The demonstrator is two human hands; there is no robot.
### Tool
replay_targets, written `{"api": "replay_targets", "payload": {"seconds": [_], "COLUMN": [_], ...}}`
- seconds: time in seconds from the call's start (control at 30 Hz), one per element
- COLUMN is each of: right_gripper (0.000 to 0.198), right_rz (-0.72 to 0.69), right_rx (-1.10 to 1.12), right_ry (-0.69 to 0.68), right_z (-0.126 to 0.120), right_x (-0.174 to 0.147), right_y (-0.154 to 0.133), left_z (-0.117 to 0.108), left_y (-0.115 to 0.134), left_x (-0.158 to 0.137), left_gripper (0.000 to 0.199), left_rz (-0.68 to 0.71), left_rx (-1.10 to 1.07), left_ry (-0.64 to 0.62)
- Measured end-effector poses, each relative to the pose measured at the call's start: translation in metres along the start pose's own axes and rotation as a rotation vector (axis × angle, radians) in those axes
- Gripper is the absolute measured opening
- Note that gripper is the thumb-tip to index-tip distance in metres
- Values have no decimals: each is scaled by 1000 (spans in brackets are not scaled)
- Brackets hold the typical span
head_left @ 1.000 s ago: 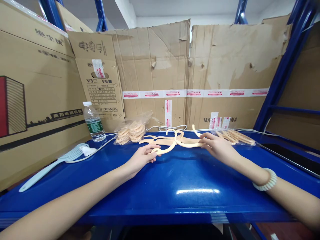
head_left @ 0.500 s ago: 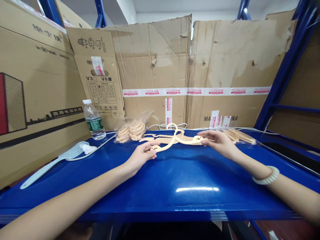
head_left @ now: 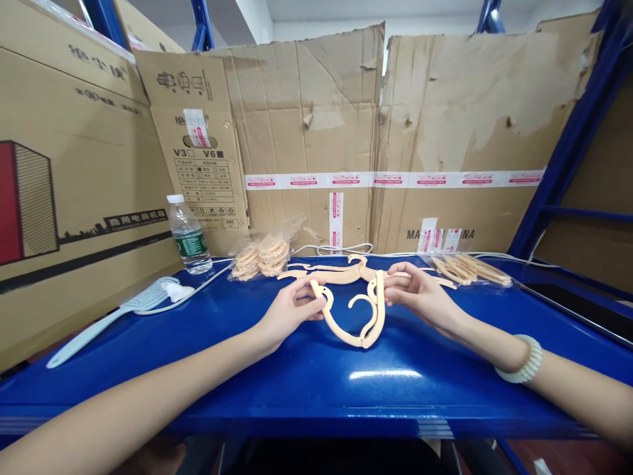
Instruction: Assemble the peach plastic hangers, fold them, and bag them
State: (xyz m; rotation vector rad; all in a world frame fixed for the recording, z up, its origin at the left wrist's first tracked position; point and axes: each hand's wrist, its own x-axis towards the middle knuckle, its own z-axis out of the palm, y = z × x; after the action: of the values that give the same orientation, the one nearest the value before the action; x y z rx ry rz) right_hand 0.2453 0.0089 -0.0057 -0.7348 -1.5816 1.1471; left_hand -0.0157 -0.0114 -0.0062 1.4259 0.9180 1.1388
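A cream-coloured folding clothes hanger [head_left: 341, 335] is held between my two hands above the blue table. Its two arms are bent up into a U, and the hook curls inside them. My left hand [head_left: 291, 309] is closed on the end of the left arm. On the other side, my right hand [head_left: 418, 293] pinches the end of the right arm. Behind the held hanger, more cream hangers [head_left: 331, 274] lie flat on the table, partly hidden by my hands.
Clear bags of cream pieces [head_left: 264, 254] and of thin cream rods [head_left: 469, 269] lie at the back. To the left are a water bottle [head_left: 189, 241] and a pale blue brush [head_left: 116, 320]. A black flat device [head_left: 583, 310] rests at right. Cardboard sheets [head_left: 306, 145] wall the back.
The held hanger has swung over: its hook pointed up with the arms hanging outward, and now its middle is low and its arms fold upward. My hands have come slightly closer together.
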Motion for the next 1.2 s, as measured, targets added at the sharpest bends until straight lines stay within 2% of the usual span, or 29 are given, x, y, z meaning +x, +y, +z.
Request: {"api": "replay_targets", "payload": {"seconds": [0.1,0.17,0.27,0.33,0.43,0.53,0.63,0.7,0.8,1.07,1.2], "right_gripper": [26,21,32,39,44,47,49,51,54,54,52], "right_rz": [-32,-43,-19,-3,6,17,29,32,24,-21,-64], "right_rx": [-97,-171,-194,-191,-185,-156,-76,-39,-14,-107,-224], "right_ry": [-115,-241,-439,-509,-528,-532,-549,-565,-582,-519,-552], "right_z": [8,12,17,17,16,14,15,16,19,18,17], "right_x": [-5,-9,-14,-16,-16,-15,-15,-16,-18,-20,-21], "right_y": [-3,-7,-12,-14,-14,-11,-9,-9,-10,-14,-16], "left_z": [2,2,3,2,1,1,2,3,6,6,7], "left_y": [-1,-1,-2,-2,-1,0,0,0,1,3,2], "left_x": [0,1,2,1,-1,-2,-4,-6,-10,-7,-8], "left_gripper": [48,48,49,48,40,28,16,16,21,33,34], "left_rz": [41,52,60,78,123,213,294,327,304,193,162], "left_rx": [11,7,-7,-19,-10,98,176,176,187,183,190], "left_ry": [11,13,30,58,93,90,20,-59,-130,-78,-133]}}
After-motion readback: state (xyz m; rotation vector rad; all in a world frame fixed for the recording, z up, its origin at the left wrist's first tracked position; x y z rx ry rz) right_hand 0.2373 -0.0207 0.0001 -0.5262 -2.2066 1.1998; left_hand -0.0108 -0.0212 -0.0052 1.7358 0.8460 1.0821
